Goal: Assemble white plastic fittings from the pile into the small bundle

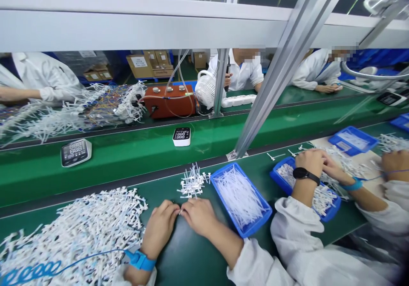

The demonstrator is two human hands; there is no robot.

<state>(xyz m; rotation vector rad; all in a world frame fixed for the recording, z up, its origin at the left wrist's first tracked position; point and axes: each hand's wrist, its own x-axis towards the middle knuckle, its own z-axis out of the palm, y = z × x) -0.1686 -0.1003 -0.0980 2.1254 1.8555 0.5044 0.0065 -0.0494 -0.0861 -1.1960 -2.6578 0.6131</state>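
Head view: 2 hands [160, 224] [200, 215] pinch small white piece [180, 212] above green bench [185, 256]; belt [137, 152], cartons [140, 68] beyond.

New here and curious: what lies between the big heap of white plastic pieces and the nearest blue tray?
The head view shows the left hand and right hand, with a small pile of white pieces beyond them.

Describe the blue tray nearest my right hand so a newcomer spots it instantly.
On the dark green worktop in the foreground, look just right of your right hand. The blue tray there holds long, thin, whitish strips; the next tray to the right holds shorter white pieces, below a wrist wearing a black watch.
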